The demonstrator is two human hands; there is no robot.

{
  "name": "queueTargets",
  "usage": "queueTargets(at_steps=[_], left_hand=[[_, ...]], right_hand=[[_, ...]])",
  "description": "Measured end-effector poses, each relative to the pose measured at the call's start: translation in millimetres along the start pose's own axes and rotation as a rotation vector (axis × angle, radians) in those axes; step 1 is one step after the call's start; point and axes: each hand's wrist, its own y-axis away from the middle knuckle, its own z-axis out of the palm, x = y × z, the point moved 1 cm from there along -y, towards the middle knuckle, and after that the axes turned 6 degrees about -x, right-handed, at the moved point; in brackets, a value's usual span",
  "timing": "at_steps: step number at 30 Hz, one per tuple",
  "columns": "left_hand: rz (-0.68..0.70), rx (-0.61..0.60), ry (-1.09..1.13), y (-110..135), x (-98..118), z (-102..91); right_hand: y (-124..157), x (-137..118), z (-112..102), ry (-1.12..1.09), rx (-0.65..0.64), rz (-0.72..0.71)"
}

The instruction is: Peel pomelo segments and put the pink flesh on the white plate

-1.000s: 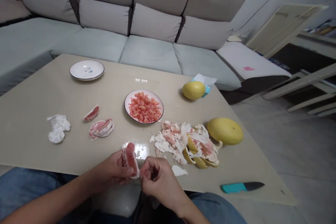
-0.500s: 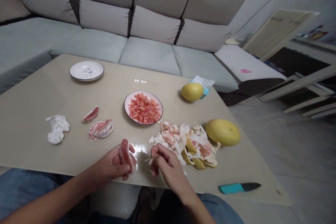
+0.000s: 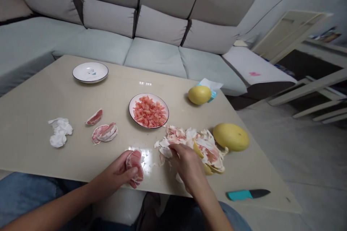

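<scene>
- Now holds the segment (image 3: 135, 162) in the left hand (image 3: 118, 173), over the near part of the table (image 3: 119, 94), closed firmly around it with the thumb pressed on the pink flesh.
- Shows more of that flesh than half a second ago, when turned more edge-on.
- Reaches with the right hand (image 3: 189, 166) over the left part of the peel heap (image 3: 208, 146), well apart from the segment; earlier, hung in the gap between the two with a pale strip pinched at the fingertips.
- Points the bent right fingers down at the scraps, with the tips partly hidden; cannot tell how tight the pinch is, or whether on the strip.
- Hides some rinds visible before.
- Leaves unmoved the plate (image 3: 131, 108) of pulp (image 3: 150, 111) beyond the hands, and the loose segments (image 3: 105, 133) between the tissue (image 3: 60, 131) and that plate.
- Likewise leaves in place, on the right, the large fruit (image 3: 231, 137) beside the heap and the knife (image 3: 248, 194) near the edge.
</scene>
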Motion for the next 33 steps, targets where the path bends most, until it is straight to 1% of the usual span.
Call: queueTargets(at_steps=[2, 3, 4, 5, 7, 9, 11, 13, 20, 28, 33], left_hand=[[0.007, 0.01, -0.04, 0, 0, 0.0], [0.011, 0.012, -0.056, 0, 0, 0.3], [0.014, 0.014, -0.066, 0, 0, 0.9], [0.017, 0.013, -0.071, 0, 0, 1.5], [0.008, 0.008, -0.071, 0, 1, 3.1], [-0.008, 0.003, -0.077, -1, 1, 4.4], [-0.02, 0.003, -0.098, -2, 1, 5.5], [-0.027, 0.006, -0.116, -2, 0, 6.4], [-0.01, 0.005, -0.141, -3, -6, 10.3], [0.022, 0.047, -0.249, -2, -11, 11.5], [0.015, 0.021, -0.189, -1, -13, 11.6]], right_hand=[[-1, -2, 0, -0.069, 0.1, -0.066], [-1, -5, -1, -0.144, 0.129, -0.1], [0, -9, -2, -0.247, 0.128, -0.127], [2, -16, -3, -0.372, 0.094, -0.143], [8, -32, -4, -0.64, -0.074, -0.155], [15, -48, -5, -0.852, -0.241, -0.118], [20, -60, -5, -1.002, -0.323, -0.069], [23, -67, -3, -1.09, -0.35, -0.029], [25, -71, 6, -1.183, -0.425, 0.123], [28, -75, 8, -1.167, -0.407, 0.188], [30, -76, 14, -1.162, -0.367, 0.219]])
